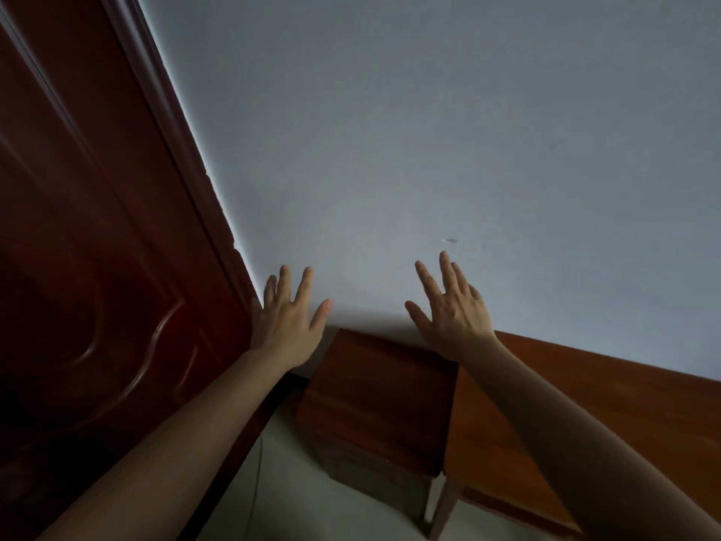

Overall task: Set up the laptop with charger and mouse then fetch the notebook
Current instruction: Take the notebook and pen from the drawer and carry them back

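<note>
Both hands are stretched forward with fingers spread and nothing in them: the left hand [286, 320] near the dark wooden door [97, 247], the right hand [452, 306] before the pale wall [429, 130]. Below stands a small wooden cabinet [382, 396] beside a table [554, 404]. Laptop, charger, mouse and notebook are nowhere visible, so this looks like a starting pose.

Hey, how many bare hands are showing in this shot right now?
2. The bare left hand is raised, fingers spread, beside the dark red wooden door; the bare right hand is raised before the pale grey wall. Both are empty.
</note>
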`<state>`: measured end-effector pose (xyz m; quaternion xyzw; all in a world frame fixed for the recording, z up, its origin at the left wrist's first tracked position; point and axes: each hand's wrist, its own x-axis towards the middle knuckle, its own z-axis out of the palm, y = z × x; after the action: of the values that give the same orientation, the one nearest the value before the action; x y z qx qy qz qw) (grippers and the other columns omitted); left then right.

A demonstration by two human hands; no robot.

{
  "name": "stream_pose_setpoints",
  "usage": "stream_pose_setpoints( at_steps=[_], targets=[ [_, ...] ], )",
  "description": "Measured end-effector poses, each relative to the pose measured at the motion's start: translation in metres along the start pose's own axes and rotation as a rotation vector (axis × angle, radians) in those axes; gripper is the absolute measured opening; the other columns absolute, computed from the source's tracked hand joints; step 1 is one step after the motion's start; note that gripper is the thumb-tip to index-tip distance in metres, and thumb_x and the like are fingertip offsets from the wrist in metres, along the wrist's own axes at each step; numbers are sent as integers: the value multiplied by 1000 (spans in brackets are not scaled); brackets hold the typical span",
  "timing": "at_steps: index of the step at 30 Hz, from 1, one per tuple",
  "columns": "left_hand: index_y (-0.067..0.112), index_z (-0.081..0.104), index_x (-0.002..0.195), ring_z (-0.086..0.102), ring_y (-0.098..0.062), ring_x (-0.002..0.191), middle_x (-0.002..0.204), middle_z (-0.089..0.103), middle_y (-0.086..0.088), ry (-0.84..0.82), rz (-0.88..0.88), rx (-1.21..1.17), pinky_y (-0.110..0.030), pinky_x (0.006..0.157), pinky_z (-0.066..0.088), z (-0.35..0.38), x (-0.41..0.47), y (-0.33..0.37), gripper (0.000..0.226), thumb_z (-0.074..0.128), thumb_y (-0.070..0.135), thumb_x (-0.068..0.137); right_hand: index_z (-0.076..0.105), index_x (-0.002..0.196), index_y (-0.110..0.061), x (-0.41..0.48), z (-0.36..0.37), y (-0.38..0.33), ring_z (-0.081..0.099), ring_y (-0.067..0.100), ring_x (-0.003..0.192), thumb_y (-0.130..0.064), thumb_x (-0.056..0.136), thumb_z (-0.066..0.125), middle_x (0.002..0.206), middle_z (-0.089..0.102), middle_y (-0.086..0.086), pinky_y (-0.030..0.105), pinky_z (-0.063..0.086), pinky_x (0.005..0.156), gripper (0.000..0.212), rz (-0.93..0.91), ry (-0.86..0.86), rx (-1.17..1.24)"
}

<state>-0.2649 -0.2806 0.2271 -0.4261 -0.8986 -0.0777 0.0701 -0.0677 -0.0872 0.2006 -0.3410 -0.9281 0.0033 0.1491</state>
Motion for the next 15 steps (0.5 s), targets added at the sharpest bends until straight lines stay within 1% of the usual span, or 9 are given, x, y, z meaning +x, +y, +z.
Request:
stream_pose_setpoints(
  at_steps=[3, 6, 10, 13, 14, 15],
  targets=[
    [28, 1, 157, 5, -34, 149, 164, 0, -14, -58, 47, 46, -58, 115, 20, 22, 32, -16, 72, 16, 64, 96, -3, 160, -31, 30, 25, -2, 9, 33, 154, -65, 100, 26, 168, -5, 15, 46, 29, 117, 75, 32, -40, -7],
    [28, -1, 157, 6, -35, 149, 164, 0, -14, -110, 52, 48, -58, 115, 21, 39, 63, -34, 72, 14, 64, 96, -1, 160, -31, 48, 43, -9, 11, 34, 154, -64, 100, 29, 168, -3, 15, 47, 32, 116, 75, 94, -75, 33],
    [26, 1, 157, 7, -36, 149, 164, 1, -15, -161, 66, 16, -59, 114, 23, 69, 89, -52, 72, 17, 63, 97, -3, 160, -31, 53, 69, -16, 10, 33, 154, -62, 100, 32, 168, -6, 15, 47, 31, 116, 76, 148, -146, 26],
    [26, 2, 157, 9, -36, 148, 164, 1, -14, -237, 111, 43, -58, 114, 24, 100, 105, -60, 72, 15, 64, 97, 2, 160, -30, 48, 94, -26, 12, 34, 153, -60, 100, 35, 168, -3, 16, 47, 32, 115, 75, 239, -190, 38],
    [26, 3, 157, 9, -36, 148, 164, 1, -14, -280, 151, 55, -58, 113, 24, 116, 108, -63, 73, 14, 64, 96, 2, 160, -30, 34, 106, -34, 11, 34, 153, -60, 100, 35, 168, -3, 16, 47, 31, 116, 74, 307, -221, 43],
    [26, 4, 157, 9, -37, 148, 164, 1, -15, -290, 142, 50, -58, 114, 24, 123, 107, -64, 73, 15, 65, 96, 2, 160, -29, 30, 112, -38, 11, 33, 154, -60, 101, 34, 168, -4, 16, 47, 30, 117, 74, 318, -237, 52]
  ],
)
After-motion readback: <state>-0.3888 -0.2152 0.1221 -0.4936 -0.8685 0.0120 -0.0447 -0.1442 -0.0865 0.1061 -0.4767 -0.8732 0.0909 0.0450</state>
